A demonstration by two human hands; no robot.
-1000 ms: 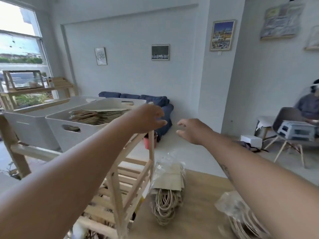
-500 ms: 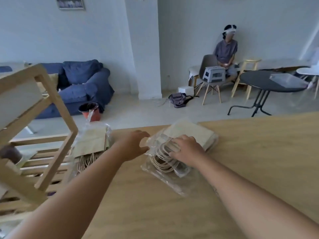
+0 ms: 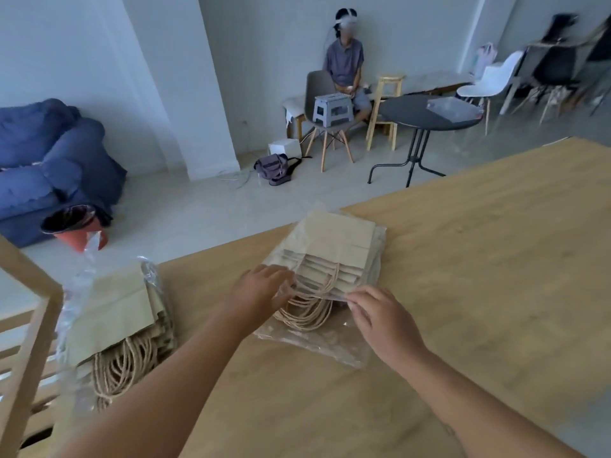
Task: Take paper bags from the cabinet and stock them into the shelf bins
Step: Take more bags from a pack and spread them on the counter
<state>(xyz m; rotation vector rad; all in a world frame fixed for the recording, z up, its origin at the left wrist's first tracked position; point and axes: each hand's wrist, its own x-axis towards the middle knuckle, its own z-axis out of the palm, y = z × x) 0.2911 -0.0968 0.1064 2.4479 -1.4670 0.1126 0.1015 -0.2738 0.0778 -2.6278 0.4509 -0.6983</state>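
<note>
A wooden worktop (image 3: 479, 259) carries a stack of paper bags (image 3: 330, 239) in clear wrap (image 3: 314, 342) at its middle. The left hand (image 3: 261, 292) and right hand (image 3: 386, 322) pinch the wrap's open end with curled fingers (image 3: 360, 300). A second stack (image 3: 115, 309) lies at the worktop's left edge.

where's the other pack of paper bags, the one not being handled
Head view, lower left: the spare pack lies at the table's left edge, beside the wooden shelf frame and left of the held pack that the left hand and right hand pinch.

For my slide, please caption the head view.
Left hand and right hand grip the plastic wrap of a paper bag stack on the table.
</note>
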